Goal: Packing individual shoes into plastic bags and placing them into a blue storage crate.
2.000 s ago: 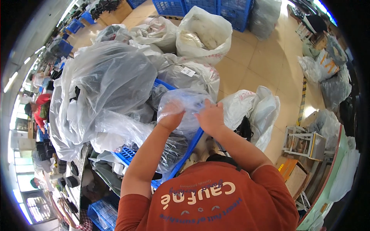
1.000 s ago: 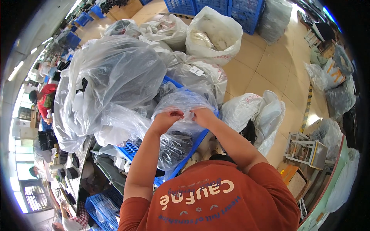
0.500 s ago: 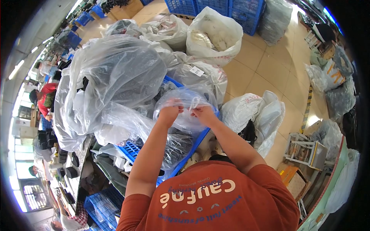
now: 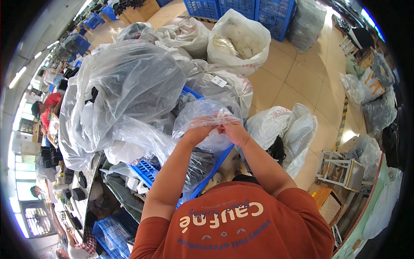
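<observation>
A thin clear plastic bag (image 4: 194, 113) is bunched up in front of me, over the far end of a blue plastic crate (image 4: 222, 162). Its gathered edge is pinched in my left hand (image 4: 199, 133), whose fingertips are partly covered by the film. Close beside it, nearly touching, my right hand (image 4: 233, 133) grips the same bag with bent fingers. Nearer to me in the crate lies another clear bag (image 4: 198, 166) with dark contents that I cannot make out.
A large translucent bag (image 4: 129, 82) bulges at the left. Behind the crate stand white woven sacks (image 4: 235, 86), one open sack (image 4: 239, 41) with pale contents, and stacked blue crates (image 4: 276, 19). Another white sack (image 4: 269, 125) sits at the right. People work along the far left.
My hands have come closer together, the left shifting right and slightly down towards the right. The bag's edge is gathered more tightly between them.
</observation>
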Motion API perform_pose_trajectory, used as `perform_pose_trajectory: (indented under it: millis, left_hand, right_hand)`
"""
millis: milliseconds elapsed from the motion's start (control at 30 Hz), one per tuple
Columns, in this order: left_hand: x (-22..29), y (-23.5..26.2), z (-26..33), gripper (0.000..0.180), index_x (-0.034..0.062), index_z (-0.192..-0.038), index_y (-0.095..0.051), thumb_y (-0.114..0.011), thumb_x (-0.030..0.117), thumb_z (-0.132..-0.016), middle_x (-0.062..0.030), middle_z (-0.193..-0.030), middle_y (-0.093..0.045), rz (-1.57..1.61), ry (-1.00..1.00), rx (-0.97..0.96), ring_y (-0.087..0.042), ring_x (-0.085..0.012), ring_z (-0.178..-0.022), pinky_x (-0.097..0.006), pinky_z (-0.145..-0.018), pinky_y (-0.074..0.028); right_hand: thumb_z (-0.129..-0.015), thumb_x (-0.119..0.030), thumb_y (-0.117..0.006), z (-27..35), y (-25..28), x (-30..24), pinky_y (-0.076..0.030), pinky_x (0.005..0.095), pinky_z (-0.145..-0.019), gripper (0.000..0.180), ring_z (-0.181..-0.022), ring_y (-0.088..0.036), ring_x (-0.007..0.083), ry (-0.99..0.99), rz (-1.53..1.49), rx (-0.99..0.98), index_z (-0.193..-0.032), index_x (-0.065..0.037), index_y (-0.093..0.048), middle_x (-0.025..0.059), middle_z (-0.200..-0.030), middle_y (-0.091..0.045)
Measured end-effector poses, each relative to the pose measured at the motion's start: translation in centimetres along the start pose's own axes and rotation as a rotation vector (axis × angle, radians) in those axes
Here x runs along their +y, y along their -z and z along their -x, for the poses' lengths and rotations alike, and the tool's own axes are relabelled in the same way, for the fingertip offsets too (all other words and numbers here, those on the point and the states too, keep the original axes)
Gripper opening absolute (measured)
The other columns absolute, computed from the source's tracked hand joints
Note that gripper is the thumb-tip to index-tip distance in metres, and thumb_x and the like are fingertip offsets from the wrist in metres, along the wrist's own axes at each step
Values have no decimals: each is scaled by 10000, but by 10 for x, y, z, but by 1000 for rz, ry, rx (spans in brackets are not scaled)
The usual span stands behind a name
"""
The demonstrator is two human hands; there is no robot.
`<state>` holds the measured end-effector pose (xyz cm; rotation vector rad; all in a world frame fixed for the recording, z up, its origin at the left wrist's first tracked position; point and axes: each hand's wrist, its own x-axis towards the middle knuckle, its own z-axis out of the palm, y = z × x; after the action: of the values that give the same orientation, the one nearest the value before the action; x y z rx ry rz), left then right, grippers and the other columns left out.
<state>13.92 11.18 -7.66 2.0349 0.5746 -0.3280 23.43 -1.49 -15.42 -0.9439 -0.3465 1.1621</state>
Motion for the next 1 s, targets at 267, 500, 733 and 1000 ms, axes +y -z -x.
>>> perform_pose_trajectory:
  millis: [267,500,733,1000]
  left_hand:
    - [-15,8,6,167,71,-913,-614,-535,52,-767,-89,-911,-605,1199,-205,249,-580,-204,-827,-303,-707,-465]
    - [-63,-1,-3,201,64,-912,-628,-485,159,-807,-121,-925,-624,-609,-356,356,-579,-288,-872,-374,-757,-466]
    - [-114,-5,-18,220,72,-897,-642,-474,137,-770,-154,-947,-621,-626,56,552,-588,-311,-856,-386,-787,-466]
    - [-61,15,-1,254,55,-865,-650,-473,218,-783,-180,-962,-606,-245,97,555,-545,-328,-966,-383,-850,-423]
  right_hand:
    - [-706,-227,-666,-5,6,20,-419,322,-646,332,-703,-533,188,282,1186,25,-971,-43,-586,97,-752,-563]
    - [-694,-194,-673,-3,-13,2,-438,322,-687,223,-737,-558,226,212,1073,97,-868,-67,-617,71,-800,-591]
    - [-731,-281,-635,-19,24,37,-424,339,-878,346,-978,-559,261,494,1452,68,-940,-7,-613,101,-998,-624]
    - [-757,-171,-604,38,-21,-26,-387,374,-885,200,-1015,-504,350,393,1138,61,-801,21,-574,199,-996,-579]
